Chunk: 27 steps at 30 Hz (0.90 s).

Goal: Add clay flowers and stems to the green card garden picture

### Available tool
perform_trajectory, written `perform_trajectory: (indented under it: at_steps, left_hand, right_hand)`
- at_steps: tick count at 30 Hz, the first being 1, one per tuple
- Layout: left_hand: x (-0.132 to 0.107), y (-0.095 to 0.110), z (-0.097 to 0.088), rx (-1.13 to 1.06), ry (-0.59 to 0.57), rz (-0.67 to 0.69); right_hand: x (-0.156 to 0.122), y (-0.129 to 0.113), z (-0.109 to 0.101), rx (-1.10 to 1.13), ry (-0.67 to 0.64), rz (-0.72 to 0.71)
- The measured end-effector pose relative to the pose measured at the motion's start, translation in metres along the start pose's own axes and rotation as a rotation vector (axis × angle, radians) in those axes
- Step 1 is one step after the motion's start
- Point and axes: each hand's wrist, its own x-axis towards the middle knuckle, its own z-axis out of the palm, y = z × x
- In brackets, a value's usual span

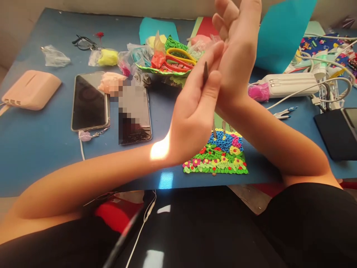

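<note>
My left hand and my right hand are raised above the blue table, palms pressed together. A thin dark strip of clay sticks up between them. The fingers of both hands lie stretched and flat against each other. Below my wrists on the table lies a colourful clay picture with flowers, green leaves and blue curls.
Two phones lie to the left, beside a pink case. Bags of coloured clay, scissors, glasses, teal paper, a white power bank with cables and a black device surround the work.
</note>
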Motion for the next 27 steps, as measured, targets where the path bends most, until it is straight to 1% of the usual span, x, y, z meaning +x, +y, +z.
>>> perform_trajectory:
  at_steps: [3, 5, 7, 8, 9, 10, 11, 13, 14, 15, 17, 20, 21, 23, 27]
  left_hand:
    - [0.011, 0.010, -0.006, -0.087, -0.002, -0.086]
    - [0.018, 0.017, -0.015, -0.056, -0.033, -0.169]
    - [0.023, 0.021, -0.024, -0.017, -0.044, -0.229]
    - [0.025, 0.023, -0.028, -0.014, -0.024, -0.237]
    - [0.026, 0.023, -0.032, -0.026, 0.002, -0.234]
    - [0.026, 0.023, -0.035, -0.045, 0.024, -0.230]
    - [0.025, 0.023, -0.037, -0.062, 0.033, -0.233]
    - [0.022, 0.021, -0.038, -0.068, 0.011, -0.269]
    - [0.020, 0.020, -0.038, -0.052, -0.016, -0.305]
    - [0.018, 0.019, -0.038, -0.026, -0.048, -0.341]
    - [0.016, 0.019, -0.038, 0.031, -0.104, -0.372]
    - [0.018, 0.018, -0.040, 0.070, -0.137, -0.356]
    - [0.020, 0.017, -0.042, 0.066, -0.136, -0.358]
    - [0.022, 0.013, -0.044, 0.034, -0.136, -0.390]
    - [0.020, 0.005, -0.048, -0.039, -0.107, -0.454]
  right_hand:
    - [-0.002, -0.009, -0.021, -0.013, 0.079, -0.014]
    - [-0.010, -0.015, -0.033, -0.012, 0.196, -0.029]
    - [-0.020, -0.022, -0.039, 0.003, 0.365, -0.034]
    - [-0.026, -0.025, -0.039, 0.013, 0.416, -0.025]
    - [-0.031, -0.027, -0.038, 0.023, 0.430, -0.005]
    - [-0.036, -0.028, -0.034, 0.025, 0.350, 0.021]
    - [-0.041, -0.029, -0.030, 0.038, 0.236, 0.034]
    - [-0.048, -0.026, -0.020, 0.062, 0.044, 0.005]
    - [-0.051, -0.024, -0.015, 0.074, -0.015, -0.023]
    - [-0.053, -0.022, -0.011, 0.075, -0.044, -0.050]
    - [-0.056, -0.017, -0.006, 0.035, -0.029, -0.072]
    - [-0.057, -0.013, -0.003, -0.085, 0.099, -0.061]
    - [-0.057, -0.013, -0.003, -0.101, 0.121, -0.061]
    - [-0.054, -0.011, -0.003, -0.063, 0.108, -0.062]
    - [-0.046, -0.007, 0.002, 0.092, -0.007, -0.017]
